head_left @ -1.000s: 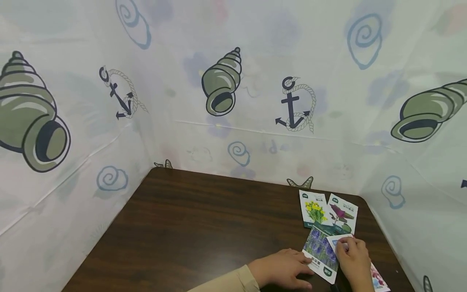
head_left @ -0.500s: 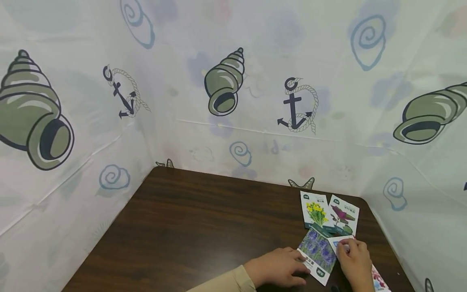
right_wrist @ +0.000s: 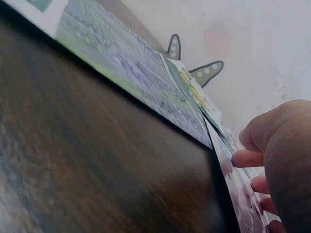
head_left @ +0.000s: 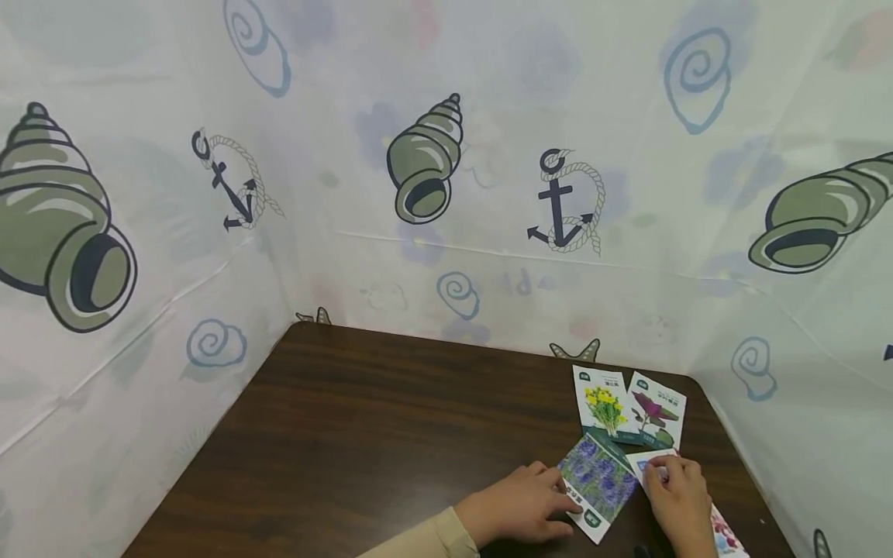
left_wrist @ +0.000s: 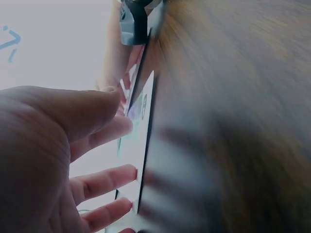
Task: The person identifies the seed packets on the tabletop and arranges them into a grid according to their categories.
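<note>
In the head view my left hand (head_left: 519, 504) rests its fingertips on the white lower end of a seed packet with purple flower spikes (head_left: 605, 474). The left wrist view shows those fingers spread and fairly straight against the packet (left_wrist: 143, 121). My right hand (head_left: 677, 496) lies over a seed packet with pink flowers (head_left: 728, 536), touching it with loosely bent fingers and covering its middle. Behind these lie a packet with yellow flowers (head_left: 604, 403) and one with a dark purple bloom (head_left: 656, 411). The packets' ends overlap or meet near the centre of the group.
The dark brown wooden table (head_left: 391, 434) extends left of the packets. Pale cloth walls (head_left: 488, 194) with shells and anchors enclose its back and sides. A small black thing (head_left: 642, 551) shows at the bottom edge, too little to identify.
My left hand has slid left, and the purple-flower packet has turned and shifted left with it, away from my right hand. The right hand stays in place on the pink-flower packet.
</note>
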Demonstrator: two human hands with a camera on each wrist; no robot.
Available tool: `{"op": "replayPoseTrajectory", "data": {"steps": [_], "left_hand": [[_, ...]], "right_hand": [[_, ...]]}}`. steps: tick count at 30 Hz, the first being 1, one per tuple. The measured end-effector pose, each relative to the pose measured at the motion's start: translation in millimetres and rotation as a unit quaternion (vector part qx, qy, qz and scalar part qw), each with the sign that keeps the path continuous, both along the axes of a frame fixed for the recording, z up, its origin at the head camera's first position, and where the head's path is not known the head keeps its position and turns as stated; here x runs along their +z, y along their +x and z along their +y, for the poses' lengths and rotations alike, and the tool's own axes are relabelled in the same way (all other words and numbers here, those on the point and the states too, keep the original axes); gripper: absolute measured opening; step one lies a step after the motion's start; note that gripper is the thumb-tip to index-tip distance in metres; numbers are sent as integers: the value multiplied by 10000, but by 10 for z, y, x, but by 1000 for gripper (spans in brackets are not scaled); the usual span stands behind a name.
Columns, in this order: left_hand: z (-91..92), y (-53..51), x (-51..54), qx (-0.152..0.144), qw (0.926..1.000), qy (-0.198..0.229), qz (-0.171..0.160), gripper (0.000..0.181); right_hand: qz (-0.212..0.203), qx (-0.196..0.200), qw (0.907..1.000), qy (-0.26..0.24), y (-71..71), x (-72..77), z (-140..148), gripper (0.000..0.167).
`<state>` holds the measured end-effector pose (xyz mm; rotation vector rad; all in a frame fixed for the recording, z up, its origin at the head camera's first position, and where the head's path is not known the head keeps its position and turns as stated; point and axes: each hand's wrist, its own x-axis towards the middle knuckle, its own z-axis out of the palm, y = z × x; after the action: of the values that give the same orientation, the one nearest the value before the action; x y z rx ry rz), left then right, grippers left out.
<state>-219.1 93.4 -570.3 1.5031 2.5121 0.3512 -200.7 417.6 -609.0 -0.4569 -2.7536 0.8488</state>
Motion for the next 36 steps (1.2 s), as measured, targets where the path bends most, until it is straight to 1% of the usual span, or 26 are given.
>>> {"op": "replayPoseTrajectory", "data": {"steps": [6, 10, 13, 15, 17, 20, 22, 24, 27, 29, 31, 33, 36], "left_hand": [[-107, 62, -11, 179, 9997, -36, 165, 46], [-160, 88, -4, 373, 9992, 110, 106, 40], [-180, 90, 2, 501, 9984, 239, 130, 36], [-196, 100, 8, 569, 9979, 302, 57, 34], [-214, 120, -5, 620, 9975, 351, 24, 31], [-240, 169, -38, 654, 9967, 467, 84, 23], [-243, 182, -69, 622, 9960, 585, 264, 19], [-232, 175, -89, 509, 9948, 735, 485, 18], [-213, 147, -88, 346, 9932, 897, 660, 20], [-210, 132, -78, 267, 9926, 912, 763, 21], [-225, 118, -75, 231, 9928, 888, 769, 26], [-247, 106, -81, 207, 9933, 797, 805, 35], [-279, 83, -92, 182, 9949, 660, 744, 42]], "right_hand": [[-175, 38, 9998, -37, 8, 6, -1, 33], [-216, 22, 9997, -85, -3, 38, -14, 33], [-220, 14, 9997, -93, -11, 101, -23, 33], [-252, 24, 9997, -66, -3, 137, -21, 34], [-315, 19, 9995, -80, 12, 133, -23, 35], [-299, 15, 9995, -56, 41, 65, -27, 33], [-225, 7, 9997, -64, 38, 20, -34, 31], [-121, 6, 9999, -61, 21, 7, -35, 30], [-35, 32, 10000, -57, -18, 25, -28, 29], [-62, 50, 10000, -51, -33, 38, -24, 30], [-143, 58, 9999, -50, -35, 45, -21, 32], [-219, 45, 9997, -50, -29, 45, -22, 32], [-195, 11, 9998, -31, -18, 36, -22, 31]]}}
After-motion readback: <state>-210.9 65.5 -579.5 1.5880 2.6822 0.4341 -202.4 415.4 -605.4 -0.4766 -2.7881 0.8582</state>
